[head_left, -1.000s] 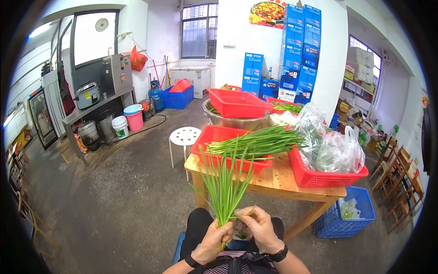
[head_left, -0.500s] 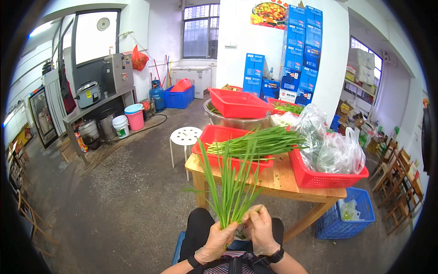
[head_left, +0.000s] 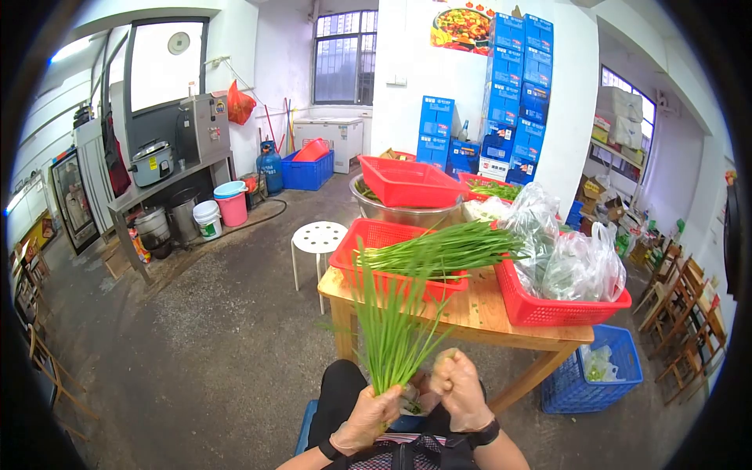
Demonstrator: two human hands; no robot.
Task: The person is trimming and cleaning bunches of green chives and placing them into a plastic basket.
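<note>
My left hand (head_left: 366, 418) grips the base of a bunch of green chives (head_left: 389, 327) that fans upward in front of me. Just to its right, my right hand (head_left: 457, 389) is closed like a fist near the bunch's root end; whether it pinches a scrap is hidden. Both hands wear thin clear gloves, and a black watch sits on the right wrist. Ahead, a red basket (head_left: 365, 239) on the wooden table (head_left: 478, 315) holds a pile of more chives (head_left: 442, 247).
A second red basket (head_left: 548, 309) holds plastic bags (head_left: 570, 254). Behind stand a steel basin (head_left: 399, 209) under a red tray (head_left: 407, 182), a white stool (head_left: 317, 236), a blue crate (head_left: 595, 368) on the floor, and stacked blue boxes (head_left: 513, 86).
My right hand has pulled away from the bunch's base to the right and closed. The chive bunch has shifted slightly and stands more upright in my left hand.
</note>
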